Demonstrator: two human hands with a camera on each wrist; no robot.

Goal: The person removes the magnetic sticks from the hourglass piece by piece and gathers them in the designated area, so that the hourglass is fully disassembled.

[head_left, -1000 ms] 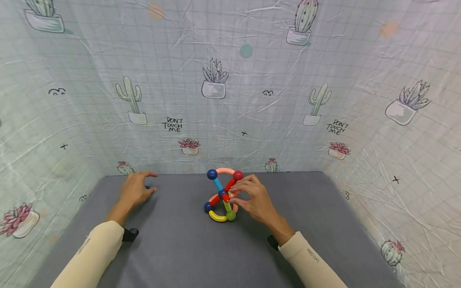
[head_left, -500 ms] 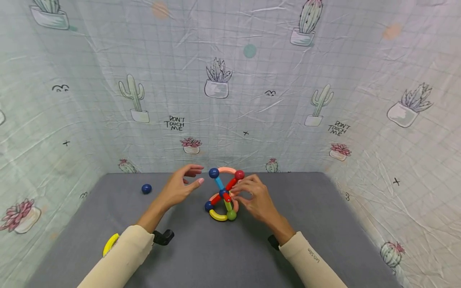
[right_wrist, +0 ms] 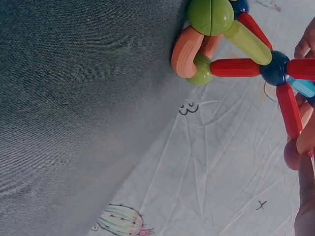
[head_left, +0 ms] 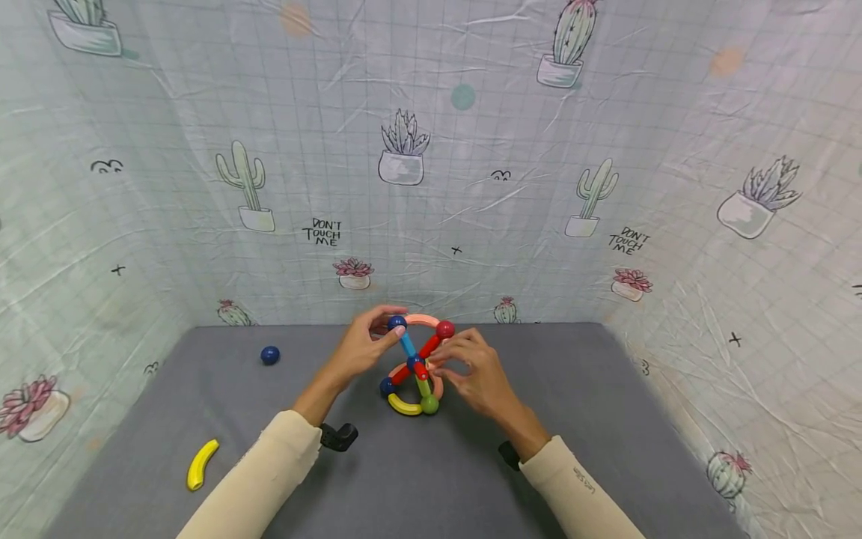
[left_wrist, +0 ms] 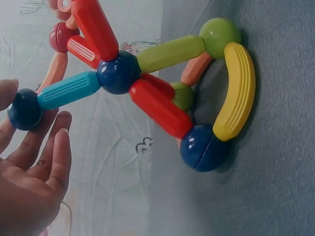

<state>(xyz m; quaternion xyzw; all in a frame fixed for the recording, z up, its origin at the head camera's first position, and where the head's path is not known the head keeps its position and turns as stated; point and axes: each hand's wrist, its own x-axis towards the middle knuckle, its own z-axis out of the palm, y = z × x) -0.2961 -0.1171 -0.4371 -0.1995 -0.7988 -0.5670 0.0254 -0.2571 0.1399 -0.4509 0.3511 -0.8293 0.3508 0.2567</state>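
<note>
A magnetic ball-and-stick structure (head_left: 408,373) stands on the table, with red, light blue, green, yellow and peach sticks joined by coloured balls. My left hand (head_left: 360,348) holds the dark blue ball (left_wrist: 25,109) at its upper left corner, thumb on one side and fingers behind. From that ball a light blue stick (left_wrist: 69,91) runs down to the central blue ball (left_wrist: 118,72). On the other side, my right hand (head_left: 477,372) pinches a peach curved stick (left_wrist: 64,6) beside the upper red ball (head_left: 445,329). Toward the camera points a red stick (head_left: 420,370) from the central ball.
A loose blue ball (head_left: 269,355) lies at the back left of the grey table (head_left: 404,479). Nearer the front left is a loose yellow curved stick (head_left: 202,466). A cactus-print cloth (head_left: 303,187) hangs behind and along both sides.
My left hand has moved right, from around the loose blue ball at the back left to the structure, and now grips its upper blue ball. The right hand has stayed in place.
</note>
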